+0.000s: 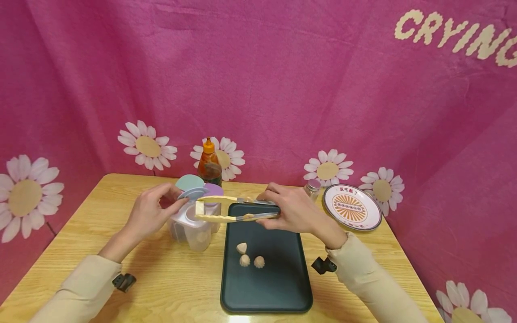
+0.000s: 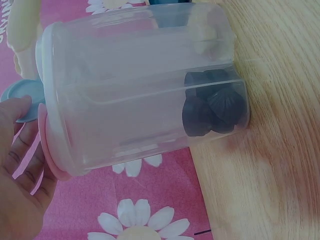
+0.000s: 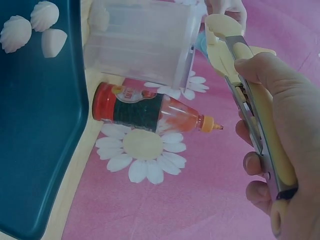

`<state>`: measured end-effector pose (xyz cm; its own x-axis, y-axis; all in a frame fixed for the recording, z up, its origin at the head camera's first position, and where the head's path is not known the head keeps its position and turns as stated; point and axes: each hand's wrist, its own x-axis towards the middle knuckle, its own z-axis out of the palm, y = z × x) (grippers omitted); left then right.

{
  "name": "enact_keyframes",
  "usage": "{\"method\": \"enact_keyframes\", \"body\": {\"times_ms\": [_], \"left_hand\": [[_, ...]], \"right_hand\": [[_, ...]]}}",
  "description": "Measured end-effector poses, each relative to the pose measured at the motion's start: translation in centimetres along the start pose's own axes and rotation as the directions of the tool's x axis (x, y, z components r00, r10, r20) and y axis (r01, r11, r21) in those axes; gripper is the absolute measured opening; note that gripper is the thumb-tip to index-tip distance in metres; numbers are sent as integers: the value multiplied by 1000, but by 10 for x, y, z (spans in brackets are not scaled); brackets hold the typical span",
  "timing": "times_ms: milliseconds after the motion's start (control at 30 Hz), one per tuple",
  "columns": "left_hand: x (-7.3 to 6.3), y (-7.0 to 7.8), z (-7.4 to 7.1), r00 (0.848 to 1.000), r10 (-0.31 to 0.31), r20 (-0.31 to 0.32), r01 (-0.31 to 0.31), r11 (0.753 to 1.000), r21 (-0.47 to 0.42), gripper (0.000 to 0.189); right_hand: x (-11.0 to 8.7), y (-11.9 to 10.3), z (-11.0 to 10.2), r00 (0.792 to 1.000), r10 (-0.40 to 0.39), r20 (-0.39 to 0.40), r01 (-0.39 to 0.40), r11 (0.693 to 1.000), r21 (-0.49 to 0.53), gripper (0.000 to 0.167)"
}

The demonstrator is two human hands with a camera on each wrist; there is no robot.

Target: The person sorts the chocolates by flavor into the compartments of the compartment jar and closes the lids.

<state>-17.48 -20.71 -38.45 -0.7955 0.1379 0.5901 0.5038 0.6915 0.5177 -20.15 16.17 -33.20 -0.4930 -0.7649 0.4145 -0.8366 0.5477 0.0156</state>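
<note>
A clear plastic storage container with compartments stands left of the tray. My left hand pinches the raised small blue lid between thumb and fingers. My right hand grips a pair of tongs with cream-coloured tips. Between those tips sits a pale, blocky piece, above the container's uncovered compartment. Through the wall in the left wrist view, dark shell-shaped pieces lie in one compartment and a pale piece in another.
A dark tray carries several pale shell-shaped pieces. An orange-capped sauce bottle stands behind the container. At the back right are a small lidded jar and a patterned plate. Green and purple lids cover other compartments.
</note>
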Motion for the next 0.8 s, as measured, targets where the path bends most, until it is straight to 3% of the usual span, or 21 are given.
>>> {"method": "enact_keyframes", "body": {"times_ms": [433, 800], "left_hand": [[-1, 0, -1, 1000, 6, 1, -6, 1000, -5, 22], [0, -1, -1, 1000, -2, 5, 2, 1000, -10, 21]], "right_hand": [[1, 0, 1, 1000, 19, 6, -19, 1000, 6, 50], [-40, 8, -20, 998, 64, -10, -64, 998, -1, 49]]}}
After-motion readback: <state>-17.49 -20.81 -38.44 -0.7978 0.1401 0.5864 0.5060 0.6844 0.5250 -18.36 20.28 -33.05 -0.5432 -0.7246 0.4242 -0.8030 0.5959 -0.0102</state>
